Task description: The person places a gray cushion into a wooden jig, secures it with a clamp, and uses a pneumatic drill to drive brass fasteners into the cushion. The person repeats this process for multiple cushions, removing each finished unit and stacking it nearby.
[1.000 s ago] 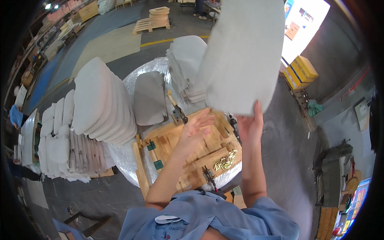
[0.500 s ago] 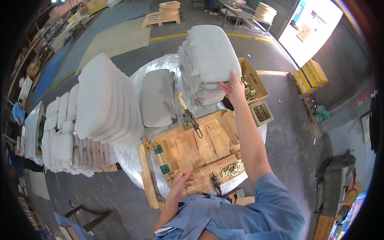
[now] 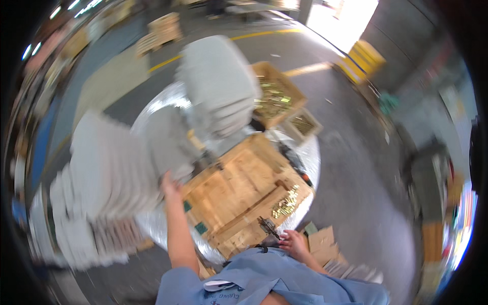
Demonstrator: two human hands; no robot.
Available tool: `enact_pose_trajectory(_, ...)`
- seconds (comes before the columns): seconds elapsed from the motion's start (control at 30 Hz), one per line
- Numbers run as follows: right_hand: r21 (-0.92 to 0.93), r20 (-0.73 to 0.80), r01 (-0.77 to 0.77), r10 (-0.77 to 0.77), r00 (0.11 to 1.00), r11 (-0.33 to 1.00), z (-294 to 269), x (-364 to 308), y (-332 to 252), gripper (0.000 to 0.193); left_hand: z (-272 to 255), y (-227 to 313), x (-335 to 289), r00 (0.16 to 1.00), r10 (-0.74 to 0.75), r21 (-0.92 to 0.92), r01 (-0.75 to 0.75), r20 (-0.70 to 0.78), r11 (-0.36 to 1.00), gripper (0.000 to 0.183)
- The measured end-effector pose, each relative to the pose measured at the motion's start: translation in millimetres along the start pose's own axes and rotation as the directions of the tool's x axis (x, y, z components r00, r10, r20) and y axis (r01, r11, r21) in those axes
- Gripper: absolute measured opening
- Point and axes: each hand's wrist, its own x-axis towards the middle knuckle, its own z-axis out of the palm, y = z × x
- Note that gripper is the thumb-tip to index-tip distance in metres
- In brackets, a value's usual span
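Observation:
My left hand [image 3: 171, 185] reaches forward to the near end of a darker grey cushion [image 3: 170, 134] lying flat between two stacks. Its fingers are smeared by motion, so whether they touch or grip the cushion is unclear. Close to my body, my right hand [image 3: 294, 244] has its fingers loosely apart and holds nothing visible. It is beside a dark metal clamp [image 3: 268, 227] on the near edge of a wooden jig [image 3: 236, 183]. Another clamp with a yellow handle [image 3: 194, 139] is at the jig's far left edge. Brassy metal parts [image 3: 285, 203] lie on the jig's right end.
Light grey cushions form a left stack [image 3: 104, 162] and a far stack [image 3: 218, 76]. A carton [image 3: 290, 94] and a small tray [image 3: 316, 127] of metal parts stand beyond the jig. A dark tool with an orange end [image 3: 295, 160] lies at its right, on plastic-wrapped round table [image 3: 312, 147].
My right hand has left the far cushion stack and come back near the close clamp. My left hand has gone from the jig to the darker cushion. The view has turned right.

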Motion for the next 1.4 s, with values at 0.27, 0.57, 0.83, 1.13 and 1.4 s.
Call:
enact_pose_trajectory(0.27,0.224,-0.459,0.115,0.001,0.888,0.968,-100.2,-14.4,73.9,0.030,20.8,-13.2,97.3,0.998,-0.022,0.060,0.026,-0.060,0.998,0.076)
enact_pose_trajectory(0.57,-0.204,-0.564,0.004,-0.121,0.817,0.979,-155.5,-27.7,268.1,0.020,89.4,29.8,62.9,0.958,-0.287,-0.247,0.285,0.031,0.926,0.056)
enact_pose_trajectory(0.83,-0.020,-0.463,0.063,-0.065,0.884,0.998,-159.1,-11.4,225.3,0.024,122.4,145.0,6.8,0.964,-0.139,-0.422,0.226,0.227,0.878,0.047)
enact_pose_trajectory(1.13,0.075,-0.234,0.161,-0.140,0.962,0.984,-92.8,-28.6,46.6,0.030,29.5,134.8,-178.3,0.820,0.000,-0.448,0.313,0.573,0.838,0.036)
enact_pose_trajectory(1.4,0.436,0.516,0.105,-0.344,0.784,0.894,108.8,0.5,-124.6,0.062,-103.6,-0.5,-285.9,0.576,-0.113,-0.066,0.280,0.809,0.958,0.081)
